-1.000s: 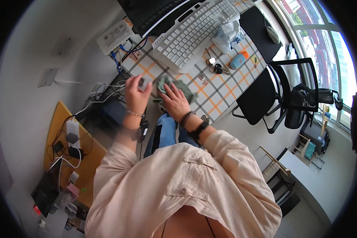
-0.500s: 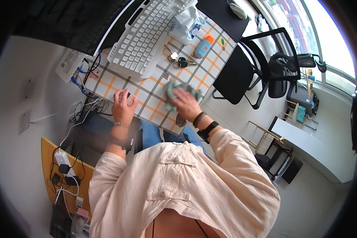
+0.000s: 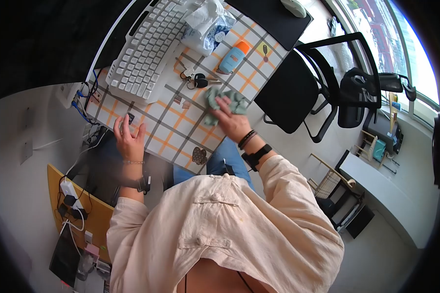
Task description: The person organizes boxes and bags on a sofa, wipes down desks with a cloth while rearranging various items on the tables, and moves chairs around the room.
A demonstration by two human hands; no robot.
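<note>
From here the work looks unfinished: the right hand point(image 3: 235, 126), fingers spread, lies on the green cloth point(image 3: 237, 101) (keys point(image 3: 200, 81) are near); the left hand point(image 3: 130, 143) has thumb apart.

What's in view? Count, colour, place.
table: 1, checked white, centre
cloth: 1, grey-green, on table
keyboard: 1, white, table's upper left
tissue pack: 1, white-blue, beside keyboard
bottle: 1, blue-orange, below tissue pack
keys: 1 bunch, black, beside cloth
mat: 1, black, top centre
mouse: 1, white, on mat
screen: 1, black, upper left
chair: at least 1, black, right of table
power strip: 1, white, lower left
cables: several, mixed, left
window: 1, clear, upper right
shirt: 1, cream, lower centre
left hand: 1, bare, table's left edge
right hand: 1, bare, on cloth
</note>
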